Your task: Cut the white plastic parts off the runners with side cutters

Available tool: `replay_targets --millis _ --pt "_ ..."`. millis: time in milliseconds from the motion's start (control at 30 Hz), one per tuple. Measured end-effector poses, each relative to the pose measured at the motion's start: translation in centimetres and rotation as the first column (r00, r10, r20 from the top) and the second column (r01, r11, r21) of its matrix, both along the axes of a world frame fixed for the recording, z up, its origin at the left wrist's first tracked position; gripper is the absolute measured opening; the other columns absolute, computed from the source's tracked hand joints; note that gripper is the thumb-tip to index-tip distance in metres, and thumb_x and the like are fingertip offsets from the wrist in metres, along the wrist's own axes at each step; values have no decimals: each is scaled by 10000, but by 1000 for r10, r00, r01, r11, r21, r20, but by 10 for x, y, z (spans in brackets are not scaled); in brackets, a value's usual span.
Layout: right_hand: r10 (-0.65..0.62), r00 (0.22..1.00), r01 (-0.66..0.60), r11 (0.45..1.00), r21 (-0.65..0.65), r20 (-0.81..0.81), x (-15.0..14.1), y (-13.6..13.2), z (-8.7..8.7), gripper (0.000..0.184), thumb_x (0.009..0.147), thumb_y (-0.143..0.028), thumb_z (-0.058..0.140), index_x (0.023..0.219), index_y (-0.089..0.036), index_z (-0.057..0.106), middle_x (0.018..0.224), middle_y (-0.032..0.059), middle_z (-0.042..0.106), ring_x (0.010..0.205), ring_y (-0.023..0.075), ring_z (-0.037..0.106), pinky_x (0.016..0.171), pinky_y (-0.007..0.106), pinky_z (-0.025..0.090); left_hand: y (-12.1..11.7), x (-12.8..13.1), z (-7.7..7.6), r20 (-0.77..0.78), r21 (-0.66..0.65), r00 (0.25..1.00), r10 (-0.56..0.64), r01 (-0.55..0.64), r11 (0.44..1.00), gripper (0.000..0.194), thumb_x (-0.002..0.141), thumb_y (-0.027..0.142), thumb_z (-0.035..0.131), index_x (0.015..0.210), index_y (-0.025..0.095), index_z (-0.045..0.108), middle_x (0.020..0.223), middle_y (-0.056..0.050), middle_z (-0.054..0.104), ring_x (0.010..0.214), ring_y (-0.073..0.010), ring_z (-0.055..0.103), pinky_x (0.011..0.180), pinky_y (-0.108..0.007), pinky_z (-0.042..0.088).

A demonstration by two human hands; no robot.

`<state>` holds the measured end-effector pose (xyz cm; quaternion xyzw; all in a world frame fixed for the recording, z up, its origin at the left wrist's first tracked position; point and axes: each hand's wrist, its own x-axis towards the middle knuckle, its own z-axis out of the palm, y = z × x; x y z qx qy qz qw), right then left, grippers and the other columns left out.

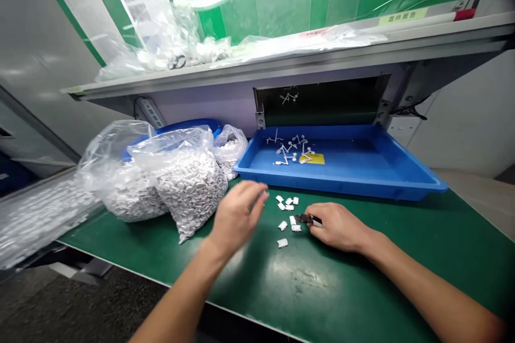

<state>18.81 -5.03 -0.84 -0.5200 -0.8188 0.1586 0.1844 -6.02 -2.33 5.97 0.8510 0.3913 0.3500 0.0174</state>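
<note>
My right hand (336,225) is wrapped around a small pair of nippers (309,219), their dark jaws pointing left. The tips lie close to a small white plastic part (292,220) on the green table; whether they touch it I cannot tell. My left hand (237,217) hovers left of the loose parts, slightly blurred, with thumb and fingertips a little apart and nothing visible between them. Several similar white parts are scattered between the hands, one of them (282,243) closer to me than the others.
Behind the hands stands a blue tray (341,186) holding several white branched sprues (286,151) and a yellow label (316,158). Clear bags of small white pieces (193,182) stand on the left. A shelf (281,56) overhangs the green table (322,289), above a dark opening (322,102).
</note>
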Motion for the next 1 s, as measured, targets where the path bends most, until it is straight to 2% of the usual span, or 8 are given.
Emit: replay_targets --millis 167,300,367,467,567,700,867,1000 --pt "-1 1000 1 1000 1 5 0 1 -4 73 763 -147 513 743 -210 544 733 -10 586 670 147 515 585 250 268 56 -14 101 -129 303 932 340 -289 908 295 893 252 579 1162 154 647 1166 -93 627 935 -223 628 851 -340 505" --pt "-6 1000 6 1000 20 5 2 2 -2 69 762 -146 522 745 -209 545 733 -8 589 660 147 513 579 253 270 26 -14 137 74 372 947 311 -316 873 340 917 303 547 1231 184 602 1187 -60 624 829 -157 636 785 -273 512" --pt "-11 1000 10 1000 25 9 4 3 -2 70 765 -148 521 748 -209 551 737 -7 594 665 148 518 583 254 274 2 -18 130 107 288 954 279 -298 910 312 934 347 516 1188 202 625 1069 -32 675 776 -143 640 718 -240 510" --pt "1 1000 -1 1000 30 9 5 3 -4 71 778 -164 522 778 -214 572 774 -4 614 698 155 536 603 253 290 -14 -29 89 -138 29 943 304 -303 953 271 919 405 526 1055 231 682 866 -12 717 728 -175 657 659 -247 487" --pt "26 1000 -27 999 27 17 4 3 -6 74 784 -177 531 804 -217 590 795 1 625 718 162 549 616 252 303 -4 -36 28 -461 -147 828 319 -426 893 316 914 428 515 1108 217 648 781 -53 718 722 -242 671 625 -283 450" --pt "35 998 -37 998 46 44 2 3 -7 54 788 -190 540 790 -210 590 783 5 626 712 165 550 618 254 309 17 -39 -26 -527 -164 762 375 -525 835 321 947 384 449 1177 193 563 788 -78 709 755 -258 678 628 -277 410" --pt "38 997 -45 994 101 73 2 4 -3 39 788 -211 549 761 -204 576 779 10 625 684 161 539 591 256 295 34 -38 -25 -463 -168 798 386 -506 846 244 951 363 402 1065 216 560 800 -52 694 729 -230 662 607 -263 380" --pt "26 996 -35 994 104 83 3 3 1 48 796 -230 555 765 -206 583 781 13 634 691 165 550 588 257 297 44 -35 -20 -565 -235 764 312 -512 827 324 937 426 399 1061 189 581 805 -94 698 731 -273 660 577 -280 370"
